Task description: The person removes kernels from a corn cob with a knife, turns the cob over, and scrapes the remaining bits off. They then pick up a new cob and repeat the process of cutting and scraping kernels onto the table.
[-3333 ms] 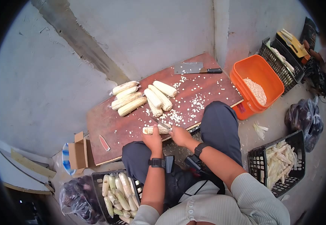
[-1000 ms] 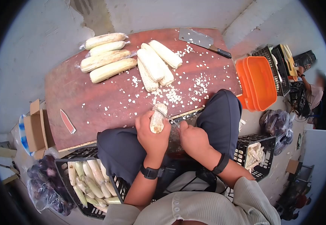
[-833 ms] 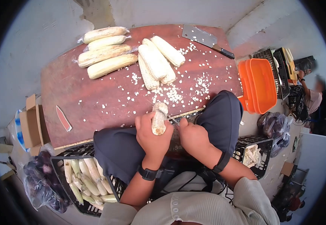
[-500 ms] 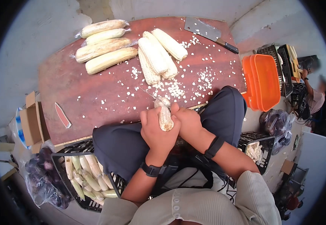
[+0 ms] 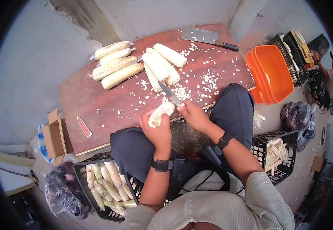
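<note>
The tabletop [image 5: 80,101] looks like reddish worn wood, fairly smooth with a dull sheen. On it the cleaver [image 5: 201,35] is flat grey metal with a smooth dark handle — the small knife [image 5: 169,92] has a smooth metal blade too, and the gripped cob [image 5: 160,115] is rough and matt. Over there the bucket [image 5: 275,69] is slick orange plastic; nearer me, the clear bag [image 5: 64,193] crinkles glossily — matt cardboard box [image 5: 54,138], dark cloth trousers [image 5: 130,147], finely ribbed shirt [image 5: 227,209], rough flaking wall [image 5: 43,84]
</note>
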The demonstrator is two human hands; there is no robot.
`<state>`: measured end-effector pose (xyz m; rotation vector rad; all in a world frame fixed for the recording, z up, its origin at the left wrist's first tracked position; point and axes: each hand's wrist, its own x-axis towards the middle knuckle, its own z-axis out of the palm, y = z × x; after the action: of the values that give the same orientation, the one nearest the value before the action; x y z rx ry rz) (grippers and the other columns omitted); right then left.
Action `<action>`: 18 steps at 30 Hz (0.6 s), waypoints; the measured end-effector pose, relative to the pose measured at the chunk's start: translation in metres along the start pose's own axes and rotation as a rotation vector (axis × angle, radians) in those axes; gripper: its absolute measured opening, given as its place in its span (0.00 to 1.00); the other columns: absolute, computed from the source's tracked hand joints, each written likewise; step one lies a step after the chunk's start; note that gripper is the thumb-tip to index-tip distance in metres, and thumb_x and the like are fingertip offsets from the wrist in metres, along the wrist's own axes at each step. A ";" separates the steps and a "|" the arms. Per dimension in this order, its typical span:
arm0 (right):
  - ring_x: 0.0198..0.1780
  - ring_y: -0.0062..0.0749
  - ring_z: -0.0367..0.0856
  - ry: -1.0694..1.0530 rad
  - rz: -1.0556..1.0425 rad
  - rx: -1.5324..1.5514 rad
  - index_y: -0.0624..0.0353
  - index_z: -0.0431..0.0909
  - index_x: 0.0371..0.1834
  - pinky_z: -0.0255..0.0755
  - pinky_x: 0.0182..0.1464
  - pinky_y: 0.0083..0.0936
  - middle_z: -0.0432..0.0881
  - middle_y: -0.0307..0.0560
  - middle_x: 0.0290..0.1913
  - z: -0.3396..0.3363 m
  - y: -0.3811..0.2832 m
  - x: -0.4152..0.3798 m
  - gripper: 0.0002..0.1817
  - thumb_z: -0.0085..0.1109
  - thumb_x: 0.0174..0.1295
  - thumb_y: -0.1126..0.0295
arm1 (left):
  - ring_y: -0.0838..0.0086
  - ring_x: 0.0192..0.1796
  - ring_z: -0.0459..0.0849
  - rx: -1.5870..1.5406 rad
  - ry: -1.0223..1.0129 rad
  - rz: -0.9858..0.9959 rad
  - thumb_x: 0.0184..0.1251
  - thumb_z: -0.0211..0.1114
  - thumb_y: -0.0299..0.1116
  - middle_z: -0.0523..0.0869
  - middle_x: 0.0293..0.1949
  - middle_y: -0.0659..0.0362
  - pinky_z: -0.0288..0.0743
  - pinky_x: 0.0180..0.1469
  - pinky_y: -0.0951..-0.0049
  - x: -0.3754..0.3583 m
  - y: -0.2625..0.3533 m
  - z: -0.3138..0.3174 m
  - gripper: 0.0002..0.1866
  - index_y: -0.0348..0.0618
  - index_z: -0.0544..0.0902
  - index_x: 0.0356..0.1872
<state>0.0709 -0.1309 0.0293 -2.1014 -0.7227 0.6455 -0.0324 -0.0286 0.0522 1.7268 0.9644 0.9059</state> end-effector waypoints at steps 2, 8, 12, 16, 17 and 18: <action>0.34 0.60 0.80 0.091 0.037 -0.067 0.65 0.68 0.41 0.71 0.37 0.49 0.80 0.62 0.29 0.002 -0.007 -0.011 0.14 0.50 0.68 0.62 | 0.62 0.43 0.77 -0.070 0.018 -0.052 0.49 0.67 0.25 0.79 0.38 0.53 0.71 0.47 0.64 0.000 -0.008 0.000 0.13 0.37 0.78 0.37; 0.28 0.50 0.82 0.111 -0.247 -0.481 0.62 0.69 0.37 0.75 0.30 0.41 0.79 0.54 0.25 -0.009 -0.032 -0.047 0.10 0.49 0.68 0.64 | 0.75 0.36 0.78 -0.428 0.029 -0.377 0.54 0.66 0.23 0.80 0.37 0.57 0.72 0.36 0.75 0.006 -0.013 -0.001 0.12 0.36 0.76 0.40; 0.27 0.44 0.83 0.096 -0.227 -0.657 0.59 0.69 0.36 0.76 0.27 0.36 0.79 0.50 0.25 -0.002 -0.024 -0.058 0.05 0.49 0.65 0.69 | 0.80 0.34 0.76 -0.525 0.046 -0.501 0.58 0.65 0.24 0.80 0.36 0.59 0.70 0.31 0.80 0.010 -0.015 -0.002 0.12 0.36 0.75 0.43; 0.26 0.43 0.83 0.072 -0.198 -0.753 0.59 0.69 0.35 0.76 0.26 0.36 0.80 0.50 0.26 0.009 -0.013 -0.057 0.04 0.49 0.60 0.72 | 0.79 0.35 0.77 -0.573 0.065 -0.548 0.59 0.65 0.24 0.80 0.37 0.59 0.71 0.34 0.79 0.014 -0.019 -0.002 0.12 0.36 0.75 0.43; 0.26 0.43 0.83 0.071 -0.207 -0.760 0.60 0.69 0.35 0.76 0.26 0.36 0.80 0.50 0.26 0.010 -0.013 -0.055 0.04 0.49 0.59 0.72 | 0.79 0.35 0.78 -0.589 0.078 -0.540 0.59 0.65 0.23 0.80 0.36 0.59 0.72 0.35 0.78 0.015 -0.021 -0.002 0.12 0.36 0.75 0.43; 0.26 0.43 0.83 0.054 -0.203 -0.768 0.60 0.69 0.35 0.76 0.26 0.36 0.80 0.50 0.26 0.009 -0.013 -0.053 0.04 0.49 0.59 0.73 | 0.78 0.35 0.78 -0.604 0.091 -0.532 0.59 0.66 0.23 0.81 0.36 0.59 0.73 0.37 0.77 0.017 -0.025 -0.001 0.12 0.36 0.75 0.43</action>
<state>0.0241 -0.1553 0.0448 -2.6585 -1.2789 0.1992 -0.0312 -0.0070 0.0311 0.8689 1.0092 0.8091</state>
